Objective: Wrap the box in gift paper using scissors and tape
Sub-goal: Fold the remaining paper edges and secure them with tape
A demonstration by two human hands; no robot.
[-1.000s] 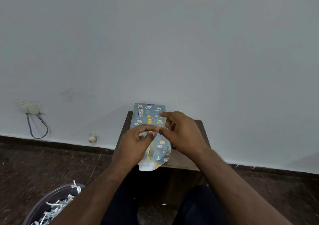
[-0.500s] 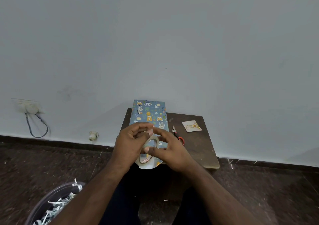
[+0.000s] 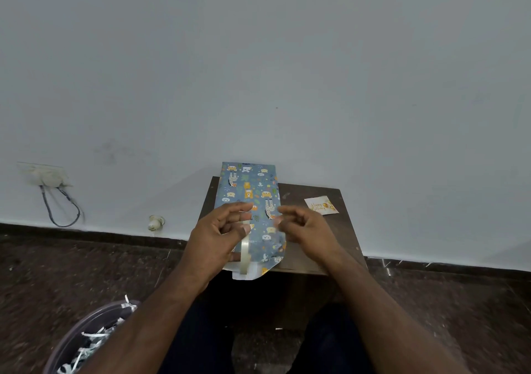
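One box (image 3: 249,201) lies lengthwise on the small bench (image 3: 313,247), mostly covered in animal-print paper, the near end apparently unsealed. The left hand (image 3: 221,237) grips one tape roll (image 3: 245,247) above it; the right hand's (image 3: 304,225) fingers seem to pinch the tape end. One card (image 3: 321,206) lies right. Taping seemingly remains.

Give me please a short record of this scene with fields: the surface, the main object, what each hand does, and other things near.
surface: small dark table against a pale wall
main object: box in blue animal-print gift paper, lying on the table, near end not yet closed
left hand: holds a tape roll on edge over the box
right hand: fingers curled; seems to pinch a clear tape end, blurred, uncertain
on table, right: small greeting card
on floor, left: bin with paper scraps
scissors: not visible now
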